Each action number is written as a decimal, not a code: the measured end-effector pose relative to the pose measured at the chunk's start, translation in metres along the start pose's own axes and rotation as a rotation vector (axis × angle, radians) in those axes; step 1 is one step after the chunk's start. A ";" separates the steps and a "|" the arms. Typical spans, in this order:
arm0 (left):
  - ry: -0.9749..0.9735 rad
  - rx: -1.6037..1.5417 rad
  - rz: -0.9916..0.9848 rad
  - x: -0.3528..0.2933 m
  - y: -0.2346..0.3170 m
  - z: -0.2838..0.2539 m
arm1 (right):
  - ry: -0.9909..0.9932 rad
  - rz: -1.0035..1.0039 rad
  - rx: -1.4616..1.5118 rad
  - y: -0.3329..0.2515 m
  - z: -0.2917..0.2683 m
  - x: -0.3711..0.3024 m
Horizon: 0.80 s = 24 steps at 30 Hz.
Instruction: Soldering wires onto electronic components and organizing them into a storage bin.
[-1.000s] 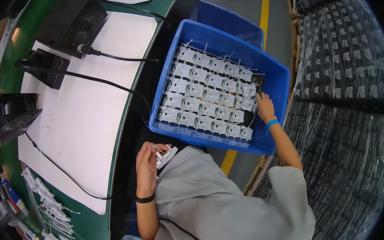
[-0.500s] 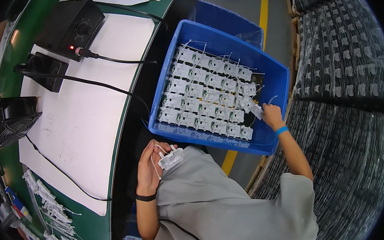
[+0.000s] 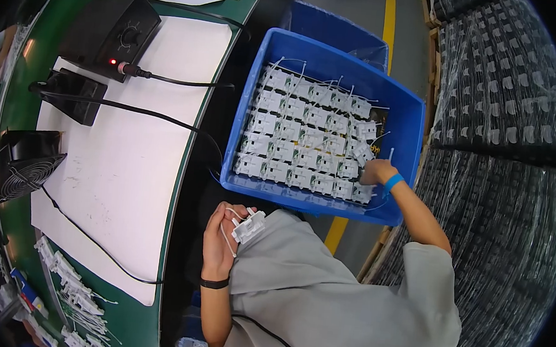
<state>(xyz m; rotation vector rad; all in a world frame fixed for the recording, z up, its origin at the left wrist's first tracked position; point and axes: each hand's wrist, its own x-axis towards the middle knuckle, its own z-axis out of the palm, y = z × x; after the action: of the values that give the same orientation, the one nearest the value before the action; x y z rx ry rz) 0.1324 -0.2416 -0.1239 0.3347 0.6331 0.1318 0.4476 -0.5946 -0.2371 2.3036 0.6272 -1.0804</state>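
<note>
A small white plastic module [image 3: 249,228] with a thin white cable rests in the curled fingers of my left hand [image 3: 218,240], held over my lap. My right hand [image 3: 378,173] reaches into the right side of a blue bin [image 3: 315,201], its fingers closed at a white plastic module [image 3: 362,152] that sits askew. The fingertips are partly hidden, and a white cable stands up beside the wrist. Several rows of similar white modules [image 3: 296,134], with thin cables lying across them, fill most of the bin.
To the left, a green workbench carries a white sheet [image 3: 119,179], a black control box [image 3: 113,35] with a red light, a black fan [image 3: 27,168] and more white modules [image 3: 70,281]. Film-wrapped stacks [image 3: 493,212] stand on the right. Behind the bin is another blue bin [image 3: 337,30].
My right hand has moved down and slightly left inside the bin, and the module at its fingers is now mostly covered. My left hand still holds its module.
</note>
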 end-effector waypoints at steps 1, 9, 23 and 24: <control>0.017 -0.019 0.009 -0.002 -0.001 0.000 | -0.014 -0.106 0.086 -0.002 -0.002 0.007; 0.035 0.017 0.008 -0.001 -0.003 -0.003 | 0.641 0.017 0.664 0.038 -0.056 0.042; 0.097 0.010 0.034 0.008 -0.018 0.017 | 0.334 0.551 0.299 0.069 -0.089 0.151; 0.099 0.019 0.031 0.010 -0.017 0.018 | 0.471 0.428 0.355 0.069 -0.092 0.145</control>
<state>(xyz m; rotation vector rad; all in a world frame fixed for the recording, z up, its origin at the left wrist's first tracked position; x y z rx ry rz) 0.1509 -0.2602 -0.1219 0.3583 0.7275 0.1732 0.6240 -0.5623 -0.2847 2.8540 0.0828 -0.4742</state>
